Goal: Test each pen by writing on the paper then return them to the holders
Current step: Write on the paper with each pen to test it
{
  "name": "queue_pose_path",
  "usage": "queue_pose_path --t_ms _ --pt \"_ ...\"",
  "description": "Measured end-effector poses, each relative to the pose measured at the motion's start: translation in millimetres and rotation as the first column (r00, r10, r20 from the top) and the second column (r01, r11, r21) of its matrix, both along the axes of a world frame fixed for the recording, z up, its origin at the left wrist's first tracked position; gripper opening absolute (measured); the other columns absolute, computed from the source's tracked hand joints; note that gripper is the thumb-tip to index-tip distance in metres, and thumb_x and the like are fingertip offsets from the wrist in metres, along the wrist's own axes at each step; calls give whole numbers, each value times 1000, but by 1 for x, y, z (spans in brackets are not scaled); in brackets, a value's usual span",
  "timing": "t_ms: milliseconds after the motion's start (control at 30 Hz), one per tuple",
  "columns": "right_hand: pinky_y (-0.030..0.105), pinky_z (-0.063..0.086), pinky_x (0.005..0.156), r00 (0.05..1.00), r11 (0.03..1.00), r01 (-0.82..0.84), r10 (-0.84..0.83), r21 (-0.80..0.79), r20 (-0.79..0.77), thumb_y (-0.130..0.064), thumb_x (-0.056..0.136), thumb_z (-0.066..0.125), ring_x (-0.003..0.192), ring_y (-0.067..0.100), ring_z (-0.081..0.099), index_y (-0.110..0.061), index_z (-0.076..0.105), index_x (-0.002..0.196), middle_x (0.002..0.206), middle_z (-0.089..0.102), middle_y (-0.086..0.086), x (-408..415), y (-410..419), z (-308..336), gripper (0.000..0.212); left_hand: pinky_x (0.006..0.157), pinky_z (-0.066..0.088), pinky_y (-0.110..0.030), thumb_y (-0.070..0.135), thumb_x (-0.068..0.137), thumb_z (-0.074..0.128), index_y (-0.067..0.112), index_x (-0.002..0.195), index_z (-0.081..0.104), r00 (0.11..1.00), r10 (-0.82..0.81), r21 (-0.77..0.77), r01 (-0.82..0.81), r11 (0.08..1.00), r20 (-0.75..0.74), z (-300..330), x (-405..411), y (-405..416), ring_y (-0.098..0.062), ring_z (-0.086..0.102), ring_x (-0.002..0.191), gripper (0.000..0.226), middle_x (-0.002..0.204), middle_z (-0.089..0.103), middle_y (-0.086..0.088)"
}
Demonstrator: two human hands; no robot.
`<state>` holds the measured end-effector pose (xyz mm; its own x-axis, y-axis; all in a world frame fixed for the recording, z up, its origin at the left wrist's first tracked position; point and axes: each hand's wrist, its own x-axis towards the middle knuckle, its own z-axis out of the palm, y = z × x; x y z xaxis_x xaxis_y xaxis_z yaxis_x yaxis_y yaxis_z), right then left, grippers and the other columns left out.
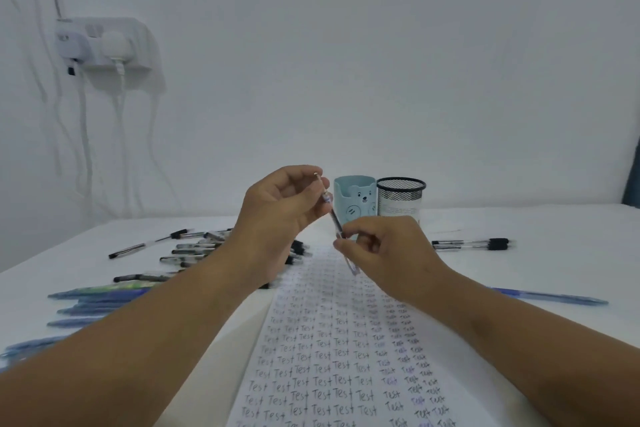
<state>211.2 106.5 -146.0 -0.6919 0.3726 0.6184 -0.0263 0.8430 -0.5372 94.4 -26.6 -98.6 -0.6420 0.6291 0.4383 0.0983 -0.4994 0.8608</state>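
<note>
I see both hands raised at frame centre over the paper (332,357). Left hand (277,208) pinches the tip end of one pen (333,215); right hand (384,253) pinches its lower barrel, the pen tilted between them. Two holders behind: blue bear holder (355,198), black mesh holder (401,196), touching or nearly. Centre left: a cluster of black pens (194,246), count unclear through blur. Lower left: about six blue pens (97,298). Right: two black pens (471,244), one blue pen (554,296)
</note>
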Motion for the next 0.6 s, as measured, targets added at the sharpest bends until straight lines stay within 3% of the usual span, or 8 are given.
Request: queue_pose_path --t_ms 133,233,333,467,533,600 --pt "18 42 48 999 957 -20 11 -290 -34 -20 95 67 47 8 54 -12 72 87 62 68 8 0 7 8 12 89 59 -35 23 96 67 38 113 66 923 15 -313 -146 938 -385 -22 -4 11 -8 71 96 23 104 76 10" --pt "29 44 48 989 835 -139 92 -532 -114 -14 96 64 50 20 57 -5 70 90 63 70 8 -2 7 9 12 75 55 -17 30 98 64 42 106 68 780 -126 -432 -198 880 -613 -44 -2 7 5 65 77 15 94 74 17" --pt "28 41 47 980 773 -197 138 -603 -144 -10 95 65 49 20 52 2 68 90 65 68 14 -1 7 8 13 56 42 -16 29 99 64 28 99 66 703 -130 -391 -223 893 -699 -50 -5 9 -3 49 58 2 72 64 5" --pt "26 36 46 981 750 -192 167 -634 -99 -6 93 64 45 16 44 -2 66 72 57 56 8 0 6 10 22 50 33 -18 28 106 49 20 88 55 633 -198 -442 -255 860 -749 -49 -7 13 -5 35 51 21 62 47 11" --pt "25 34 45 985 720 -171 101 -673 -143 -7 93 61 42 15 41 -4 61 69 52 52 6 -1 13 17 24 51 34 -19 31 107 43 21 83 51 646 -232 -480 -237 845 -728 -50 -11 10 -4 33 53 27 60 46 13" --pt "26 30 44 958 655 -163 -73 -738 -276 -6 92 60 42 16 39 -6 58 67 51 50 4 3 33 29 25 54 36 -18 33 107 41 20 81 49 671 -225 -505 -256 824 -707 -51 -20 4 -2 35 53 31 58 46 17"
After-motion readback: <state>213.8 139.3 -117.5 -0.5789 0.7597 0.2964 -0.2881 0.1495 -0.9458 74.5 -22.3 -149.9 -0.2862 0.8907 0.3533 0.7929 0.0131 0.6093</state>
